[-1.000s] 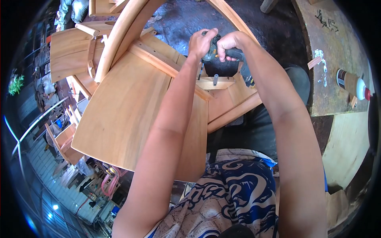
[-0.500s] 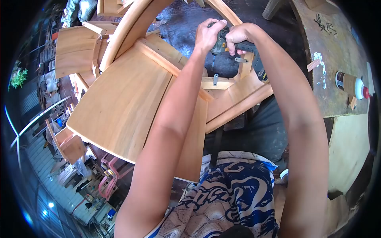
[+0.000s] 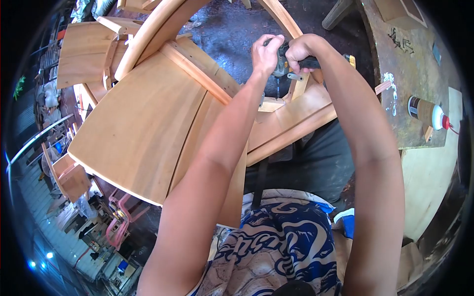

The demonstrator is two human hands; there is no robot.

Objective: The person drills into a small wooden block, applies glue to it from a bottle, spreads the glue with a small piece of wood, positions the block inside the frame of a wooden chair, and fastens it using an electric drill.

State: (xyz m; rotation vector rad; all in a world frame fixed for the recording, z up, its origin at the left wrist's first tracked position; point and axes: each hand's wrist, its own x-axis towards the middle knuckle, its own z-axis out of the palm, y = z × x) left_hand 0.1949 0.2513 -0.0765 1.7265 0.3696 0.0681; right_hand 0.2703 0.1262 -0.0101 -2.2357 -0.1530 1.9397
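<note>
A power drill (image 3: 280, 65) points down, its bit over the inner edge of a curved wooden furniture piece (image 3: 296, 116). My right hand (image 3: 302, 52) is wrapped round the drill's grip. My left hand (image 3: 265, 52) is closed on the drill's rear and side. A small metal bracket (image 3: 295, 77) sits on the wooden frame just below my right hand. Another bracket (image 3: 261, 100) is partly hidden by my left forearm. Left of my arms lies a wide wooden panel (image 3: 143, 123). Whether the bit touches wood is unclear.
On the right, a worktable (image 3: 410, 133) holds a glue bottle (image 3: 428, 113), a pile of screws (image 3: 401, 42) and white glue smears. Pink clamps (image 3: 118, 222) are at lower left. More wooden parts (image 3: 84, 54) stand at upper left. A curved rail rises ahead.
The drill and both hands sit lower and slightly right in view, closer to the upper bracket. The whole scene has shifted left, and my left forearm now partly covers the other bracket.
</note>
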